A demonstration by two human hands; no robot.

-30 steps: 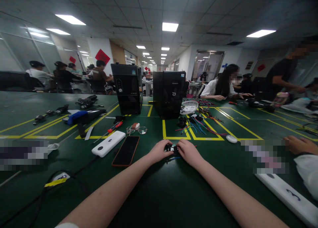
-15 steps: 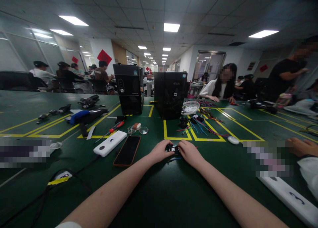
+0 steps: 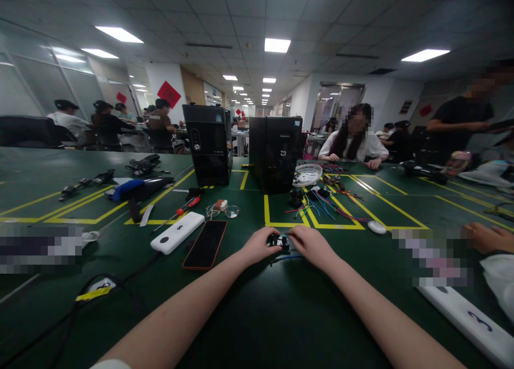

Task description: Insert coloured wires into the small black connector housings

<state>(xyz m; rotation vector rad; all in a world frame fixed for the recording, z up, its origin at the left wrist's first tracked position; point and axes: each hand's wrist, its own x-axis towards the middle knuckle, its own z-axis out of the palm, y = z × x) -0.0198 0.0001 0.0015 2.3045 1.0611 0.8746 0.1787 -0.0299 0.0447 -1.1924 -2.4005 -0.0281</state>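
Observation:
A small black block with white parts [image 3: 280, 241] lies low over the green table [image 3: 257, 315], its exact kind too small to make out. My left hand [image 3: 259, 244] curls its thumb and fingers around the block's left end. At the other end, my right hand [image 3: 311, 246] has its fingertips pressed together beside the block. What they pinch, if anything, is hidden. A blue wire [image 3: 287, 258] runs just below the block, its right end reaching under my right hand.
Two black computer cases [image 3: 277, 155] stand ahead. Loose coloured wires [image 3: 321, 203] and a white basket [image 3: 308, 174] are to their right. A phone [image 3: 205, 245], white power strip [image 3: 179, 232], glasses [image 3: 232, 212] and red screwdriver [image 3: 188, 205] lie left. Another person's hand [image 3: 488, 238] rests at right.
My right hand has drawn slightly right, so more of the block and the blue wire shows. My left hand stays put. Across the table, a person has leaned and shifted their arms.

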